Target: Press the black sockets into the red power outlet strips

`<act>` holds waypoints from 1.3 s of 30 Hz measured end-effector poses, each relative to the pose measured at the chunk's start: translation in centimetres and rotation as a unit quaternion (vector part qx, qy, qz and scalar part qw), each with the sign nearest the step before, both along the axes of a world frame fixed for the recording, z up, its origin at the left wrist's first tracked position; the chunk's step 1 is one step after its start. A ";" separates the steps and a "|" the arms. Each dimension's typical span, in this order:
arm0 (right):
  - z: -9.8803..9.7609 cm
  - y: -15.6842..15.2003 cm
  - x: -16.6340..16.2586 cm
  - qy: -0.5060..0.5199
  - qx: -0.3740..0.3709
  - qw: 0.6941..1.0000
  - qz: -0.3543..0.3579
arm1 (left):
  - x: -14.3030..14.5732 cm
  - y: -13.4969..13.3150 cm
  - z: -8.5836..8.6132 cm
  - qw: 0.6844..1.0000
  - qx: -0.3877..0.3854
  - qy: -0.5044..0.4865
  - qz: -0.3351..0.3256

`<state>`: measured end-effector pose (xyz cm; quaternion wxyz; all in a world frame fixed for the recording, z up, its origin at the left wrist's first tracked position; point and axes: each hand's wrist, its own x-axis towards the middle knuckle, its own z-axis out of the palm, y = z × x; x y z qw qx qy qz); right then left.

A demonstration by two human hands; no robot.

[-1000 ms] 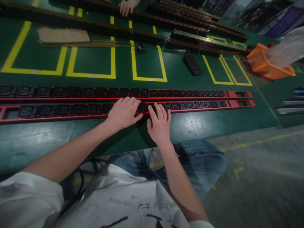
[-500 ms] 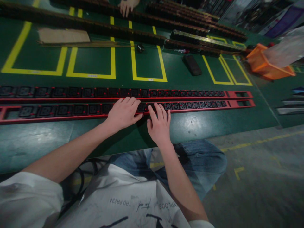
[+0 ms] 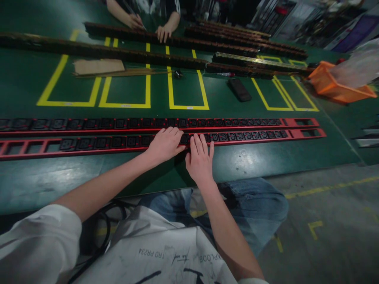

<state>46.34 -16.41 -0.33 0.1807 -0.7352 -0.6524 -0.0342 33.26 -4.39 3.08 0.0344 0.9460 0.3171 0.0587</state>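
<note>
Two long red power strips fitted with black sockets lie side by side across the green table. My left hand [image 3: 166,145] is over the nearer power strip [image 3: 250,136], its fingers bent across the sockets and its thumb at the near edge. Close by on the right, my right hand [image 3: 200,159] rests its outstretched fingers on the same strip, thumb apart. Several bare frame openings show at this strip's left end. Just behind it runs the farther power strip [image 3: 237,123], touched by neither hand. The sockets under my fingers are hidden.
Across the table, a co-worker's hands [image 3: 164,32] are at a dark long strip [image 3: 124,36]. More dark strips [image 3: 237,59], cardboard [image 3: 99,67] and a black phone-like slab [image 3: 239,90] lie between. An orange bin [image 3: 340,85] holding clear plastic stands at right.
The nearer strip has slid slightly right relative to the farther one, my left hand moving with it. The view has shifted, showing more of the co-worker's arms.
</note>
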 end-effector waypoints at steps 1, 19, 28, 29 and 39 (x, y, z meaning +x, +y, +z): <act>-0.1 0.0 0.0 0.000 0.004 1.000 -0.007 | 0.6 -0.1 0.0 1.000 0.000 -0.001 -0.004; -0.1 -0.1 0.3 -0.002 -0.003 0.999 -0.049 | -1.9 1.1 0.1 0.999 0.034 0.038 -0.015; 0.0 0.0 0.2 -0.012 0.007 0.999 -0.042 | -1.9 0.8 -0.1 0.999 0.025 0.014 -0.021; 0.0 0.0 0.2 -0.013 0.005 0.999 -0.039 | -1.9 0.8 -0.1 0.999 0.024 0.013 -0.020; 0.3 -0.1 0.2 -0.016 -0.020 0.999 -0.028 | -2.0 0.9 -0.1 0.999 0.020 0.017 -0.024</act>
